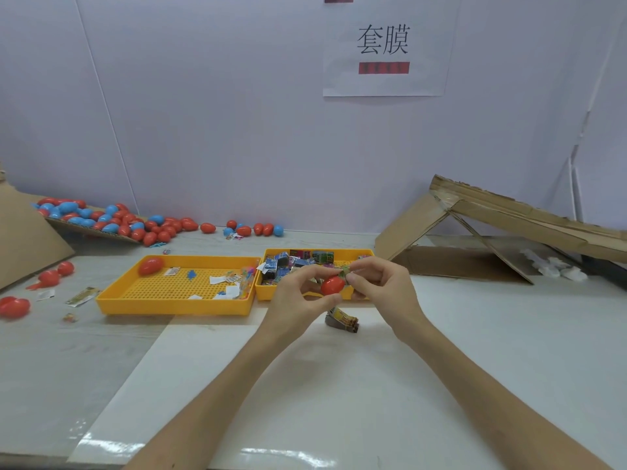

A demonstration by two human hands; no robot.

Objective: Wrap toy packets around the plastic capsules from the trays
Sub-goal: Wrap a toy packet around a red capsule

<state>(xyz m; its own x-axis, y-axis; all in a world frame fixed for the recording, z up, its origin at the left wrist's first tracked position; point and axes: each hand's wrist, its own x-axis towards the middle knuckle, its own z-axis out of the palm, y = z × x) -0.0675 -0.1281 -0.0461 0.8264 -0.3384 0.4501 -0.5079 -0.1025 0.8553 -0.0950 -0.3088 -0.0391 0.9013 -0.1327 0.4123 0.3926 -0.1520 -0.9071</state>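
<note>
Before the packet tray, our left hand grips a red capsule, right hand pinches a packet (wrap seemingly unfinished; loose capsules await).

Two trays on the surface.
Capsules behind left tray; packets in right tray; cardboard right of both.

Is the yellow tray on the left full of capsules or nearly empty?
Nearly empty: the left tray holds one red capsule and a few paper scraps.

toy packet mostly hidden by fingers, red strip on sign blurred, cardboard ramp cut off right
</note>
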